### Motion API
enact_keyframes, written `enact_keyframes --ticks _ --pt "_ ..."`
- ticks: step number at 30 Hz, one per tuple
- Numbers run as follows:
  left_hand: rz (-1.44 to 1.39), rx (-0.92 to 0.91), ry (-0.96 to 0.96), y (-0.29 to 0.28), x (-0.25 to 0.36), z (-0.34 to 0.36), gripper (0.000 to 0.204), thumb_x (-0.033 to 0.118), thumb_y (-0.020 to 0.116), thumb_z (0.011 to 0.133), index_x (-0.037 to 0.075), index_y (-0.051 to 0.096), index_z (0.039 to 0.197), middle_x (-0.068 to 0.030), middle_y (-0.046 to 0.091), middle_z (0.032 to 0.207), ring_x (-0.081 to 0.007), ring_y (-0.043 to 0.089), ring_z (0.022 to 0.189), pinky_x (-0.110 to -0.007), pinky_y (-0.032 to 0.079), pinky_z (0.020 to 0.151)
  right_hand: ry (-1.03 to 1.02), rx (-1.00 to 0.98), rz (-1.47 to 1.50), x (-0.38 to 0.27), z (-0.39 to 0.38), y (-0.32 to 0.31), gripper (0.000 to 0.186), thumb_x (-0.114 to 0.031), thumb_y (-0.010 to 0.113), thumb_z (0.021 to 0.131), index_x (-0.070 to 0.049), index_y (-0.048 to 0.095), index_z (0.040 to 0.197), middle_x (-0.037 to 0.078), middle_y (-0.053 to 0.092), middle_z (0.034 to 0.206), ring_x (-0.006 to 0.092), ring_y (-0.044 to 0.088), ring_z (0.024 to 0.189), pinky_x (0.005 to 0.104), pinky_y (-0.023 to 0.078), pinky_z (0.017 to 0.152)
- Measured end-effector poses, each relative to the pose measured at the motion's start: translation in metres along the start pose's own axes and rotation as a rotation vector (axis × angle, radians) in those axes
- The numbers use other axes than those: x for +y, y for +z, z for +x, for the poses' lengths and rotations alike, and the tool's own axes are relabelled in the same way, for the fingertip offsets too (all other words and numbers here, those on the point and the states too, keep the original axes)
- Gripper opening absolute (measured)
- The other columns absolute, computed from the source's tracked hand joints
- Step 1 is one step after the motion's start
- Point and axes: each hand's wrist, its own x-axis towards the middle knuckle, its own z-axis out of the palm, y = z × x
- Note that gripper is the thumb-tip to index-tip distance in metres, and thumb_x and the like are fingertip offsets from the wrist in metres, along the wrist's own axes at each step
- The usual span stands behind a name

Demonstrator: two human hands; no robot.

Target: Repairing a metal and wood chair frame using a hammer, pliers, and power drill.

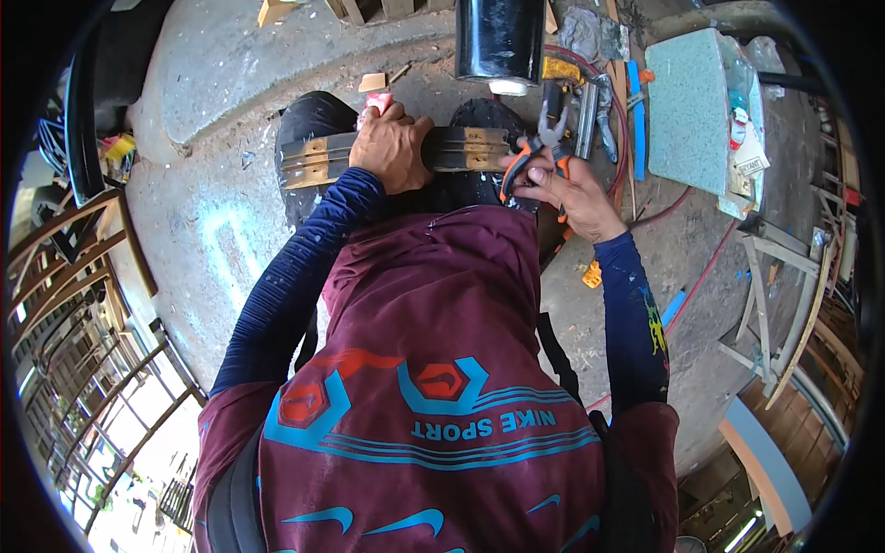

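Left hand pins a moulded wooden strip across the knees while the right hand works orange-handled pliers at its end.

The left hand (392, 147) lies palm-down with fingers curled over the wooden strip (313, 158), pressing it onto the dark-trousered knees; the strip runs out to both sides from under that hand. It looks stiff, light and grooved, probably easy to dent or splinter along its edges, so the flat middle under the palm seems the safest grip. The right hand (576, 194) is closed around the handles of the pliers (546, 138), whose nose sits just beside the strip's right end. A black cylinder (499, 41) stands just beyond both hands.
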Motion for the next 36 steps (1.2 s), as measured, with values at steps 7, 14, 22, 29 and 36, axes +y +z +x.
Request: enact_keyframes --ticks 7,14,22,29,36 --pt "0.004 0.038 0.028 0.002 0.000 -0.001 0.070 0.044 0.078 0.066 0.010 0.063 0.125 -0.0136 0.069 0.119 -0.0302 0.055 0.124 -0.050 0.039 0.104 -0.010 -0.049 0.120 -0.039 -0.005 0.003 0.056 -0.030 0.063 0.100 -0.001 0.044 0.143 0.014 0.063 0.118 0.0231 0.065 0.108 0.0389 0.063 0.073" --pt "-0.064 0.012 0.064 -0.005 0.002 0.002 0.072 0.046 0.079 0.062 0.007 0.065 0.121 -0.0174 0.067 0.110 -0.0337 0.056 0.118 -0.051 0.043 0.100 0.256 0.681 -0.342 0.095 -0.073 -0.072 0.028 -0.024 0.064 0.098 -0.007 0.055 0.119 0.008 0.066 0.090 0.0155 0.068 0.076 0.0365 0.057 0.046" --pt "-0.213 -0.391 0.137 -0.037 -0.019 0.025 0.078 0.053 0.081 0.065 0.002 0.066 0.122 -0.0240 0.067 0.104 -0.0364 0.063 0.102 -0.041 0.050 0.094 0.589 0.827 -0.502 0.297 -0.151 -0.074 0.027 -0.013 0.062 0.084 -0.001 0.063 0.107 0.025 0.069 0.100 0.0443 0.065 0.100 0.0488 0.052 0.085" --pt "-0.004 -0.280 0.090 -0.035 -0.003 0.021 0.086 0.056 0.082 0.062 0.002 0.063 0.127 -0.0266 0.066 0.102 -0.0408 0.067 0.099 -0.046 0.054 0.087 0.050 1.292 -1.006 0.324 -0.164 -0.122 0.055 -0.019 0.077 0.077 -0.004 0.059 0.126 0.018 0.065 0.112 0.0384 0.062 0.104 0.0439 0.051 0.093" --pt "0.022 -0.066 -0.101 -0.045 0.022 -0.001 0.062 0.051 0.080 0.065 0.003 0.065 0.102 -0.0203 0.068 0.087 -0.0361 0.067 0.090 -0.046 0.051 0.082 0.868 0.961 -1.524 0.301 -0.191 -0.176 0.077 -0.030 0.074 0.081 -0.014 0.036 0.147 0.011 0.049 0.141 0.0294 0.044 0.137 0.0613 0.036 0.110"
